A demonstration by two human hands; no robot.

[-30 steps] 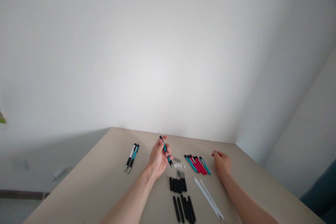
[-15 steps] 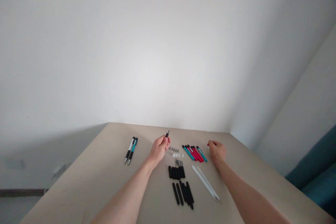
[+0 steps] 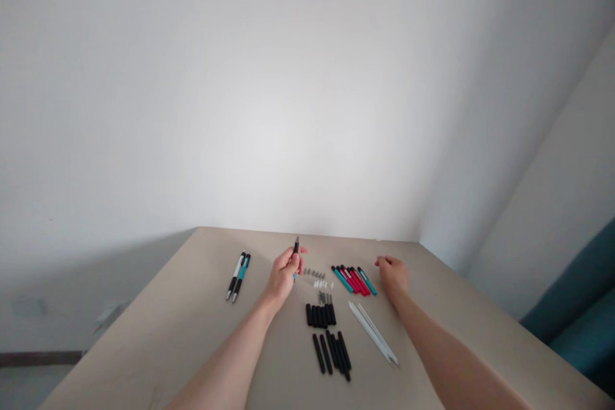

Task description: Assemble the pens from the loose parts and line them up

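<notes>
The left hand (image 3: 282, 274) held a pen (image 3: 296, 246) tip up, thumb and fingers clamped on it, above the surface (image 3: 192, 327) near the middle of its far edge. The right hand (image 3: 394, 274) lay toward the far right corner, fingers curled inward; whether they closed on anything, I could not tell. Just beside it lay red and blue barrels (image 3: 354, 280) with black ends. Two finished-looking pens (image 3: 243, 273), one white and one blue, lay side by side toward the far left corner. From the left hand toward the near edge came grey bits (image 3: 314, 274), white bits (image 3: 322, 284), grey tips (image 3: 325, 298), short black tubes (image 3: 322, 316) and longer black tubes (image 3: 319, 353). White rods (image 3: 369, 332) slanted toward the near edge, between those tubes and the right forearm.
</notes>
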